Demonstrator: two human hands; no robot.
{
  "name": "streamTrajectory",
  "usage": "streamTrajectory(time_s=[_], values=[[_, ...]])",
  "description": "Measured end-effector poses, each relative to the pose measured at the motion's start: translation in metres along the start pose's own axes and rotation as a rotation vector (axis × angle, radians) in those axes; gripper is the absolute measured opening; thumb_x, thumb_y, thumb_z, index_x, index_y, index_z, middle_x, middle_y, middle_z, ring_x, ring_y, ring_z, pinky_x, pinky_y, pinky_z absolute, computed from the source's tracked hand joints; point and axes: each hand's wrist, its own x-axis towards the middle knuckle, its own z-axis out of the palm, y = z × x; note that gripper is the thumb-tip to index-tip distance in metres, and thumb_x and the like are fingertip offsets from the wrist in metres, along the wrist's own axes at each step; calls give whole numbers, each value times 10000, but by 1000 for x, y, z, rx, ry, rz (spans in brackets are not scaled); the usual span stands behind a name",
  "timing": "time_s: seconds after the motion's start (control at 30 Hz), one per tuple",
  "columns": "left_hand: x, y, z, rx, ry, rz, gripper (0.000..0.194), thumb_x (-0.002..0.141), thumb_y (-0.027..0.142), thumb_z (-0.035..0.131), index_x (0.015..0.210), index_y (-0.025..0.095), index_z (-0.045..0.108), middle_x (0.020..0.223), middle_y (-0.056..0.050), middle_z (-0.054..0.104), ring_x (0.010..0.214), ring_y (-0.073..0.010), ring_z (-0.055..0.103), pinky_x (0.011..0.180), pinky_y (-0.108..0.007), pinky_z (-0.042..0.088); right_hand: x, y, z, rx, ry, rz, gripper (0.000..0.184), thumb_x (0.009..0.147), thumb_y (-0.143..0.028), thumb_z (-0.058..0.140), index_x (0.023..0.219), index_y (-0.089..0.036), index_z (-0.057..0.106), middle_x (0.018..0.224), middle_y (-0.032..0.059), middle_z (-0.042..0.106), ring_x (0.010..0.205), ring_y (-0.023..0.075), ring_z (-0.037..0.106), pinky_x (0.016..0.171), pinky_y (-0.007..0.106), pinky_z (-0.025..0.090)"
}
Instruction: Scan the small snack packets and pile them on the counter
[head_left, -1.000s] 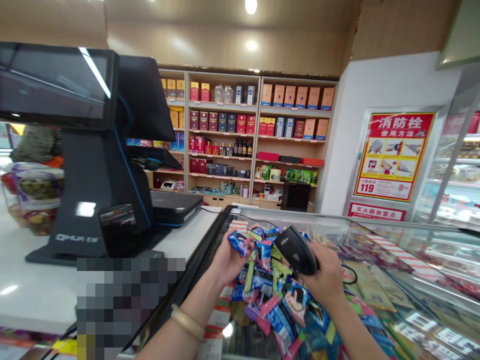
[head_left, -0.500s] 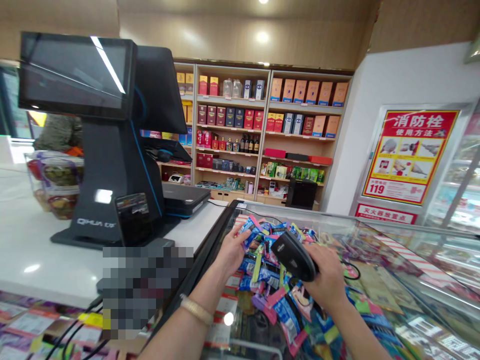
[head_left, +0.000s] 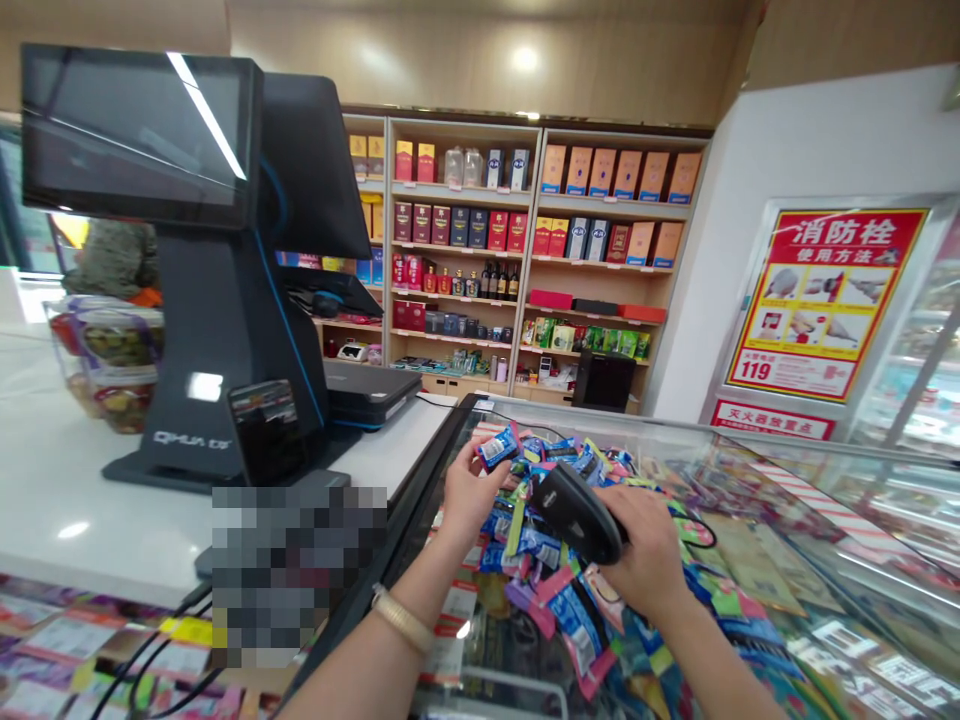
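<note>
My left hand (head_left: 472,492), with a bangle on its wrist, pinches a small blue and pink snack packet (head_left: 498,448) above the glass counter, its printed label turned up. In my right hand (head_left: 651,548) is a black barcode scanner (head_left: 577,512), the fingers wrapped round its grip. The scanner's head points left, close to the held packet but apart from it. Below both hands lies a loose heap of similar small packets (head_left: 576,622), blue, pink, green and purple. Part of the heap is hidden by the scanner and my right forearm.
A black checkout terminal (head_left: 217,350) stands on the white counter (head_left: 67,520) to the left, with plastic tubs (head_left: 120,365) behind it. The glass display counter (head_left: 675,430) stretches right. Shelves of boxes and bottles (head_left: 529,270) line the back wall, beside a red and yellow poster (head_left: 829,305).
The packet in my left hand was lowered toward the heap's far left side; now a packet is raised with its label showing. The scanner shifts slightly left. The view has swung left.
</note>
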Motion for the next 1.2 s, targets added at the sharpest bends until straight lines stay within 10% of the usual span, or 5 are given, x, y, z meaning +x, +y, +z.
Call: streamTrajectory(time_s=[0.33, 0.77, 0.97, 1.2], values=[[-1, -6, -6, 471, -92, 388, 217, 707, 103, 664, 901, 187, 715, 911, -32, 642, 889, -178, 630, 815, -280, 493, 4, -11, 1, 76, -62, 64, 242, 746, -208, 522, 971, -207, 607, 849, 44, 656, 803, 206, 571, 756, 346, 345], [-2, -18, -4, 294, -96, 292, 239, 670, 121, 726, 898, 193, 723, 931, -42, 663, 918, -192, 649, 817, -295, 535, 3, -11, 2, 36, -91, 85, 241, 747, -218, 517, 968, -206, 614, 845, 42, 660, 795, 205, 576, 753, 344, 346], [17, -7, -9, -274, 325, -207, 64, 788, 112, 676, 832, 141, 640, 785, -42, 697, 720, -142, 693, 767, -306, 586, 0, -5, 1, -2, -52, 39, 273, 748, -210, 510, 1004, -201, 604, 886, 58, 674, 825, 219, 596, 773, 358, 363], [55, -1, -60, -362, 706, -244, 148, 841, 39, 571, 820, 181, 536, 794, 10, 621, 763, -103, 656, 731, -211, 593, -3, 5, 2, -52, -47, -24, 318, 718, -228, 548, 1032, -205, 589, 889, 50, 676, 819, 223, 610, 769, 353, 382]])
